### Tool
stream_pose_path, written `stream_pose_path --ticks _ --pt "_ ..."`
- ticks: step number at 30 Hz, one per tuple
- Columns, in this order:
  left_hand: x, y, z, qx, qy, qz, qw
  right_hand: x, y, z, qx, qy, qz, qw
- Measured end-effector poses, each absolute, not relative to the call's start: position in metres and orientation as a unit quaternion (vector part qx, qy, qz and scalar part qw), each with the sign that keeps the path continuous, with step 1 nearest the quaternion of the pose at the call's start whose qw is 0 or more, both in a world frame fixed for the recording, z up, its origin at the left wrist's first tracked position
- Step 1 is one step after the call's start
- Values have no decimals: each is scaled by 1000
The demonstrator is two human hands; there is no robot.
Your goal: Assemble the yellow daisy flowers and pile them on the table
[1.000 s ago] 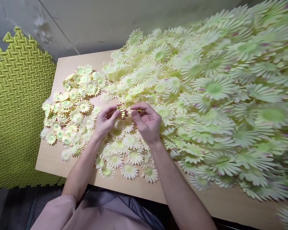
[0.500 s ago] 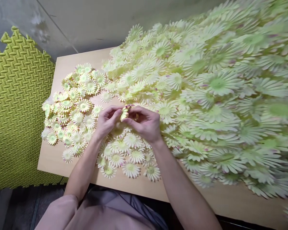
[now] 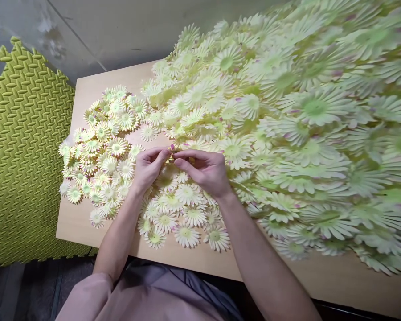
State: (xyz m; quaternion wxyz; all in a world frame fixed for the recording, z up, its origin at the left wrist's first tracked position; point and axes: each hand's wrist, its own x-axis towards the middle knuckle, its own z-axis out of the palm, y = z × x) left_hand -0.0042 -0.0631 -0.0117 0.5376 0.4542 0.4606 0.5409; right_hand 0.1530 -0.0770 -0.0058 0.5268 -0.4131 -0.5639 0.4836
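Between the fingertips of both hands is a small artificial daisy flower head (image 3: 171,150), folded or seen edge-on, with pink-purple petal tips showing. My left hand (image 3: 149,168) pinches it between thumb and forefinger. My right hand (image 3: 205,171) meets it from the other side, fingers stretched together and the thumb close beneath them; the fingertips partly hide the flower. Just below both hands lies a loose group of cream daisy heads (image 3: 187,196) with pale green centres. To the left is a heap of similar flower heads (image 3: 108,165), some with pinkish petal edges.
A large mound of pale daisy heads (image 3: 316,109) covers the right side of the wooden table (image 3: 68,223), blurred toward the right. A yellow-green foam mat (image 3: 26,156) stands against the table's left edge. The grey wall (image 3: 120,31) rises behind.
The flower head has turned between my fingers, its petals now mostly hidden. My right fingers have straightened and drawn together near the left fingertips. The view has shifted slightly.
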Motion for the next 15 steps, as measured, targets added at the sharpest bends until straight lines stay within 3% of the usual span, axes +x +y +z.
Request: stream_pose_path --ticks 7,15 --pt "-2 -64 -5 475 463 523 535 150 -77 -7 -444 -583 444 516" --pt "-4 -64 -3 456 419 497 609 154 -74 -10 -401 -543 500 542"
